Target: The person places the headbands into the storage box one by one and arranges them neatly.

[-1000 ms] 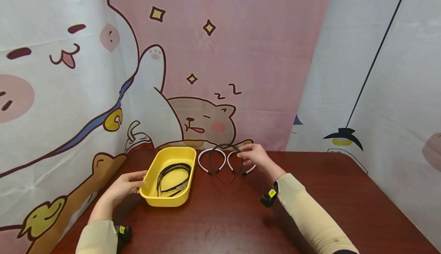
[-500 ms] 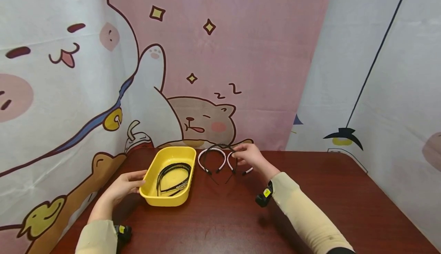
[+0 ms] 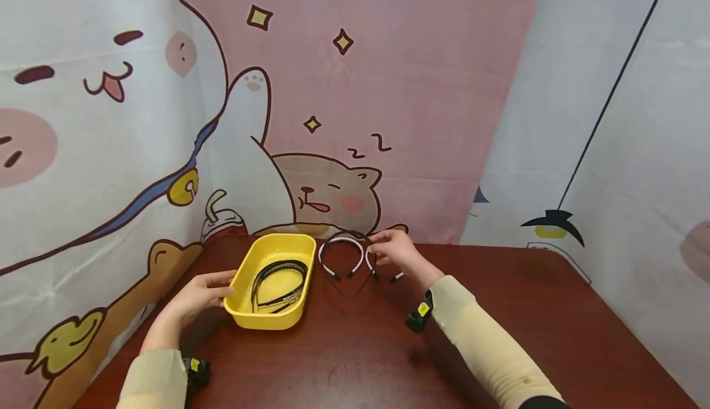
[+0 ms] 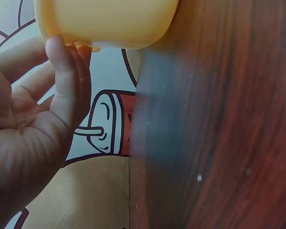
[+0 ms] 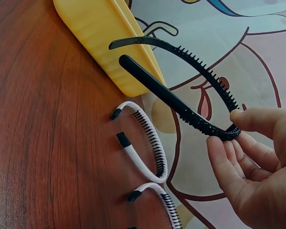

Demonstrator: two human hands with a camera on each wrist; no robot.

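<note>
My right hand point(image 3: 396, 251) pinches a black toothed headband point(image 5: 152, 82) at its curved top between thumb and fingers; the open ends point toward the tub. Part of this headband glitters. In the head view it overlaps a pale pink-white headband point(image 5: 158, 143) standing at the back of the table. A second pale headband point(image 5: 170, 202) stands to the right, partly behind my right hand. On the left, my left hand point(image 3: 191, 301) grips the side rim of a yellow plastic tub point(image 3: 266, 321). Several black headbands point(image 3: 284, 265) lie inside the tub.
The dark red-brown wooden table point(image 3: 344, 360) reaches back to a printed cartoon cloth point(image 3: 421, 119). More of this cloth hangs close along the left side. Small black cameras point(image 3: 418, 316) sit on both wrists.
My right hand has moved a little left with the black headband, which now overlaps the left pale headband more. My left hand stays on the tub. The head view has shifted slightly.
</note>
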